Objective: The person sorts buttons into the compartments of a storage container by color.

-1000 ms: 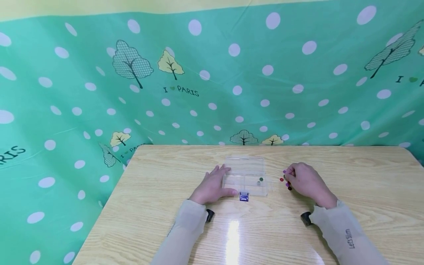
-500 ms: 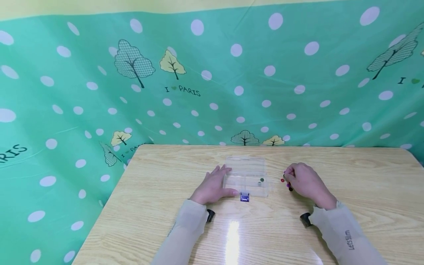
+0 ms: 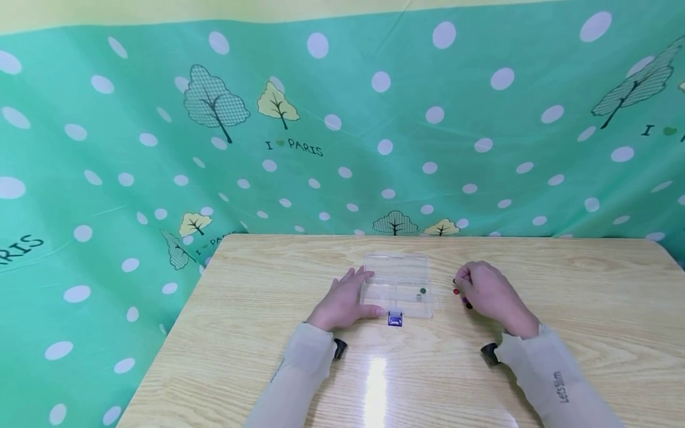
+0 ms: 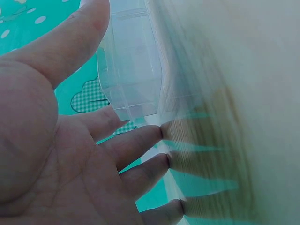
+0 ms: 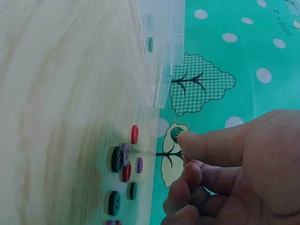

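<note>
My right hand (image 3: 491, 291) pinches a dark green button (image 5: 176, 134) between thumb and fingertips, held up from the table. On the wood below it lie several loose buttons, among them a red button (image 5: 135, 134), a black button (image 5: 117, 159) and a purple button (image 5: 140, 165). To their left a clear plastic box (image 3: 397, 268) stands with its lid laid back and a blue latch (image 3: 395, 319) at its front. Inside, in the right part, sits a green button (image 3: 423, 291). My left hand (image 3: 345, 302) lies spread at the box's left side, straight fingers down on the table, thumb along the front edge.
The wooden table (image 3: 257, 285) runs back to a green dotted curtain (image 3: 342, 119) hanging behind its far edge. A bright light reflection (image 3: 376, 386) lies on the tabletop nearer my body, between the forearms.
My right hand has shifted slightly left toward the box and now shows a green button at its fingertips. The left hand and the box have stayed in place.
</note>
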Demonstrator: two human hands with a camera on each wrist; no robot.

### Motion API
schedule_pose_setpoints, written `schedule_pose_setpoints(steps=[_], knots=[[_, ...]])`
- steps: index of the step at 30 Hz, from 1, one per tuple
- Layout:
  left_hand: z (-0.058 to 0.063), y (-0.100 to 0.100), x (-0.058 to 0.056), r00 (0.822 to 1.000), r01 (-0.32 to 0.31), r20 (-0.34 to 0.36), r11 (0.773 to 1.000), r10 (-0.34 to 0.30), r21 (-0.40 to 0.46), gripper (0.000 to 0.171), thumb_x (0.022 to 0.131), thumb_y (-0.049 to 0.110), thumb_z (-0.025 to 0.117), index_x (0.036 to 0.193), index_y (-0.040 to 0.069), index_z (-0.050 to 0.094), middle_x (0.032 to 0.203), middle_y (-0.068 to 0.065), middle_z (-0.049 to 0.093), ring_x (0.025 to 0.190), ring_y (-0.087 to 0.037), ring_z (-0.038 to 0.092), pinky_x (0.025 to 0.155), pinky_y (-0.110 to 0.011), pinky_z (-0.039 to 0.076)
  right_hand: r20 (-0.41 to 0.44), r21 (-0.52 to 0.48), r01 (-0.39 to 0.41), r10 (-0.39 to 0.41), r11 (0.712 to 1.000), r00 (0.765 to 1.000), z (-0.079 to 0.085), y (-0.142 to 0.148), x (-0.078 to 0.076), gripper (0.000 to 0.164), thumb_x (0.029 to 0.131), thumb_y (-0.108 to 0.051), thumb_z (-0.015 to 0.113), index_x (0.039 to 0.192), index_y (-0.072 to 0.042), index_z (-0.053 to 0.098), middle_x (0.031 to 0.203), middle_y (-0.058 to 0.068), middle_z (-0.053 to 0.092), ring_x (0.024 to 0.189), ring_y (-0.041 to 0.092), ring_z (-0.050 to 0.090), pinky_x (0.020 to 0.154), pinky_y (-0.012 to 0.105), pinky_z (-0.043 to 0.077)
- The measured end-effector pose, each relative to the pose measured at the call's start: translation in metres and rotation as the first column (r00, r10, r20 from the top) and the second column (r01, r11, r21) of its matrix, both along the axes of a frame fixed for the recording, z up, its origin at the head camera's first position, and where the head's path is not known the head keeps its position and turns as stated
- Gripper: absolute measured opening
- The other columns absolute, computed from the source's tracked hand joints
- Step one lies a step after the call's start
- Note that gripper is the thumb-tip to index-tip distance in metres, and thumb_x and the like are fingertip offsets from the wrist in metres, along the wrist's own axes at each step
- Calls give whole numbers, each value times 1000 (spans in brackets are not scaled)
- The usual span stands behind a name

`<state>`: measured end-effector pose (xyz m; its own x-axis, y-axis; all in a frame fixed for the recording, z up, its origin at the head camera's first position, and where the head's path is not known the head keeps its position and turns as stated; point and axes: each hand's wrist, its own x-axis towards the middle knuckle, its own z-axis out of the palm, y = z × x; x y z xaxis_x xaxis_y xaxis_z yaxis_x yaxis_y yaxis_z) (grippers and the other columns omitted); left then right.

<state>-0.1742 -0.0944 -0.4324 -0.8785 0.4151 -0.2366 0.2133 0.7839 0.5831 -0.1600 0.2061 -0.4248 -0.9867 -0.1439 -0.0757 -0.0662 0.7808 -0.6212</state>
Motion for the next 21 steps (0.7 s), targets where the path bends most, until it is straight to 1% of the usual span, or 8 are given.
schedule_pose_setpoints(steps=[5, 10, 13, 18, 21], knots=[[-1, 0, 0, 1000, -1, 2, 1000, 1, 4, 89, 85, 45, 78, 156, 13, 36, 165, -10, 23, 154, -30, 11, 123, -55, 6, -19, 4, -10, 10, 1000, 1000, 0, -3, 0, 16, 101, -4, 50, 91, -1, 63, 71, 5, 57, 57, 17, 51, 53, 32, 43], [-1, -1, 0, 1000, 6, -10, 1000, -7, -8, 90, 85, 46, 77, 156, 12, 36, 165, -11, 22, 154, -31, 11, 123, -56, 7, -50, 31, -7, 9, 1000, 999, 1, -8, 0, 14, 100, -4, 54, 90, -2, 63, 83, 8, 58, 69, 21, 51, 62, 35, 45], [-1, -2, 0, 1000, 11, -18, 1000, -11, -11, 90, 85, 46, 77, 156, 11, 36, 165, -12, 23, 153, -32, 12, 122, -57, 8, -51, 39, 3, -1, 999, 999, 1, -11, 0, 14, 100, -4, 55, 89, -2, 63, 86, 10, 58, 74, 23, 52, 67, 36, 46], [-1, -1, 0, 1000, 11, -15, 1000, -11, -11, 89, 85, 47, 77, 156, 11, 37, 165, -11, 23, 153, -31, 12, 122, -57, 8, -44, 38, 18, -17, 999, 999, 0, -16, 0, 13, 100, -5, 55, 92, -1, 64, 89, 11, 58, 76, 24, 51, 67, 37, 47], [-1, 0, 0, 1000, 8, -9, 1000, -8, -10, 89, 85, 47, 77, 156, 13, 36, 165, -10, 22, 154, -30, 11, 123, -56, 7, -46, 37, 13, -11, 999, 999, 1, -19, 0, 12, 100, -5, 55, 95, 0, 64, 90, 11, 58, 77, 24, 51, 69, 38, 47]])
